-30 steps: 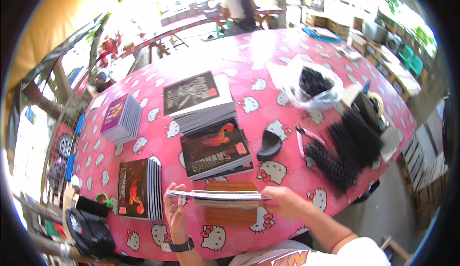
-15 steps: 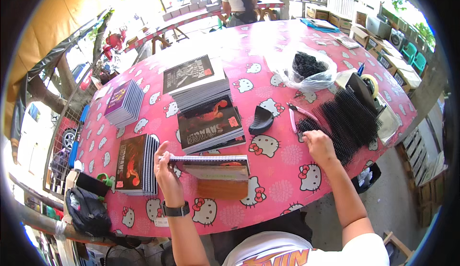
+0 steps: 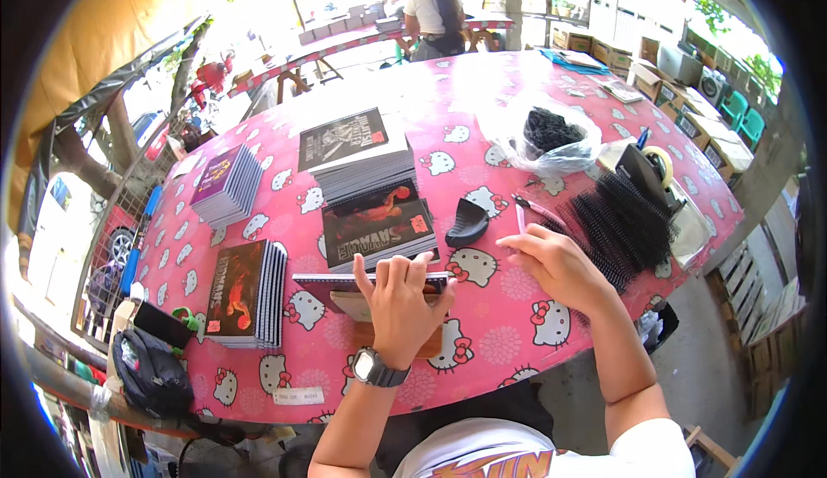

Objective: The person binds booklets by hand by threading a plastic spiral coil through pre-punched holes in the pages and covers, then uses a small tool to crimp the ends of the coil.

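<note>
The left hand (image 3: 398, 299) lies palm down with fingers spread, pressing on a thin notebook (image 3: 362, 283) that rests on a brown board (image 3: 389, 333) at the near edge of the pink table (image 3: 482, 340). The right hand (image 3: 558, 264), loosely curled and gripping nothing, rests beside a pile of black binding combs (image 3: 622, 224) to the right, near a pink-handled tool (image 3: 536, 208). Farther off lie stacks of notebooks (image 3: 376, 230), and left of the hand stands another stack (image 3: 248, 290).
</note>
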`<state>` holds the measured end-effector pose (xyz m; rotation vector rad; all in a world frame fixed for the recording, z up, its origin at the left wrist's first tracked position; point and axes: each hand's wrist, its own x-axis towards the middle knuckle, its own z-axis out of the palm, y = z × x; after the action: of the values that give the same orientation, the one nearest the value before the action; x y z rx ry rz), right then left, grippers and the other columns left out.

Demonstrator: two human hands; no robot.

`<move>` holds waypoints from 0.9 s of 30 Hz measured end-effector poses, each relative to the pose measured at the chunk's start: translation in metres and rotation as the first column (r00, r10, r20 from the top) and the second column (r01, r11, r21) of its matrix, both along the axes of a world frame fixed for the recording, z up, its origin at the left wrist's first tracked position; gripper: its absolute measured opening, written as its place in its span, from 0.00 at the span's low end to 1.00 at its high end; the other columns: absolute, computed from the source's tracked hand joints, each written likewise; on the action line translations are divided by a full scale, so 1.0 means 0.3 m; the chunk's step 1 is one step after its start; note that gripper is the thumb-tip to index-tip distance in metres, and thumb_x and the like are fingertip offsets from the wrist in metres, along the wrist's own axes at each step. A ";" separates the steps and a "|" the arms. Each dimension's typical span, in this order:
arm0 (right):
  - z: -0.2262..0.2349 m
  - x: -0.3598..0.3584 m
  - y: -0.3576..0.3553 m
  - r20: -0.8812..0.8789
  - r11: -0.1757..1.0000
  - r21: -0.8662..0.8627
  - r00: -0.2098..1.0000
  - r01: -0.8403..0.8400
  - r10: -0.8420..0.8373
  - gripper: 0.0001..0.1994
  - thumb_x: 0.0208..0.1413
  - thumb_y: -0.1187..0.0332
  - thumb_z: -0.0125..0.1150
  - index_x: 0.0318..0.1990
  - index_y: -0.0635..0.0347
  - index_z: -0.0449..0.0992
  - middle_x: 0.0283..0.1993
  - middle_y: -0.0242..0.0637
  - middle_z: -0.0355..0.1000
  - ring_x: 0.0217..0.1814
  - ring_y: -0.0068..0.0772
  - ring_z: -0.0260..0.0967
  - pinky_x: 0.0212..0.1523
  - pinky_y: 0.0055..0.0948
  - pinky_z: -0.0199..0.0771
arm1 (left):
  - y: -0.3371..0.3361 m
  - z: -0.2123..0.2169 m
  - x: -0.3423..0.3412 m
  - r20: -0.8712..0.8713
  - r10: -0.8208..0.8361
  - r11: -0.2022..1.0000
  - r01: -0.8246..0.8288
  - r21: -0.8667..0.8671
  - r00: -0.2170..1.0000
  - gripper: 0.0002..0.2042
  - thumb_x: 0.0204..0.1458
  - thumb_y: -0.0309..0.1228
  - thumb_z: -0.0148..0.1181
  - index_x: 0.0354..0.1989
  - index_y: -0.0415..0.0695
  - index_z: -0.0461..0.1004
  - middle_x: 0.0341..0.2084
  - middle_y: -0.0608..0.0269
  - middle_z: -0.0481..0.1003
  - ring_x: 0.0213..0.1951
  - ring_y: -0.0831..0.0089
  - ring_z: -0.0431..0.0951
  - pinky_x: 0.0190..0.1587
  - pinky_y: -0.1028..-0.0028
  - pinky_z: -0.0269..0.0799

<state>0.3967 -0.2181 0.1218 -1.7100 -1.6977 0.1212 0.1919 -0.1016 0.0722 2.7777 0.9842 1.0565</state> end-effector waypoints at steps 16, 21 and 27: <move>-0.044 -0.115 0.100 -0.318 0.972 0.069 0.919 -0.224 0.234 0.09 0.49 0.75 0.62 0.40 0.61 0.76 0.34 0.38 0.73 0.34 0.32 0.71 0.35 0.27 0.71 | 0.056 0.057 -0.058 0.323 -0.307 0.921 0.365 -0.134 0.895 0.06 0.46 0.23 0.60 0.33 0.44 0.75 0.30 0.63 0.77 0.35 0.66 0.76 0.43 0.69 0.65; -0.052 -0.131 0.148 -0.332 0.955 0.044 0.897 -0.295 0.292 0.08 0.50 0.76 0.60 0.39 0.62 0.75 0.34 0.38 0.72 0.34 0.32 0.71 0.35 0.27 0.71 | 0.046 0.039 -0.073 0.341 -0.270 0.942 0.321 -0.101 0.900 0.04 0.45 0.25 0.62 0.30 0.47 0.76 0.30 0.69 0.77 0.36 0.71 0.77 0.62 0.58 0.49; -0.070 -0.112 0.166 -0.330 0.926 0.043 0.870 -0.375 0.367 0.06 0.53 0.76 0.57 0.38 0.63 0.74 0.33 0.39 0.72 0.34 0.34 0.70 0.35 0.29 0.70 | 0.046 0.024 -0.069 0.362 -0.268 0.938 0.328 -0.115 0.893 0.04 0.44 0.26 0.64 0.28 0.50 0.75 0.30 0.71 0.77 0.36 0.73 0.76 0.65 0.54 0.38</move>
<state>0.3632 -0.1683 0.1008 -1.2676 -1.7452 0.5780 0.1712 -0.0879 0.0794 2.3889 0.5520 1.2724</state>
